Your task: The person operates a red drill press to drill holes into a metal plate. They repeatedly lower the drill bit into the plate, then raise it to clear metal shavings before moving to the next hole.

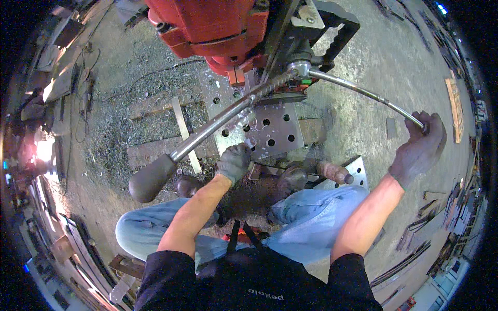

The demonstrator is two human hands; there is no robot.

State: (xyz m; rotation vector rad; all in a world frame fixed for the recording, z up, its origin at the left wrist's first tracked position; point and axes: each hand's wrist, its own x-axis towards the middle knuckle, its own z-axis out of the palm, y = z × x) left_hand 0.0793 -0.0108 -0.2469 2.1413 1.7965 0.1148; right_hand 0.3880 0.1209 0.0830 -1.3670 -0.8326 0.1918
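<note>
A red drill press [212, 28] stands in front of me over a steel plate [282, 129] with several round holes. Its feed handle has long metal levers. My right hand [420, 145], in a grey glove, is wrapped round the outer end of the right-hand lever [358, 89]. Another lever [218, 124] slants down to the left and ends in a thick dark grip [152, 179]; no hand is on it. My left hand [234, 161], also gloved, is curled closed at the plate's near left edge. What its fingers hold, if anything, is hidden.
Metal shavings [119, 103] litter the floor on the left. A flat metal strip [185, 132] lies across wooden boards [148, 151]. By my right knee are a plastic bottle [332, 171] and another holed plate [358, 170]. Metal stock [415, 228] lines the right side.
</note>
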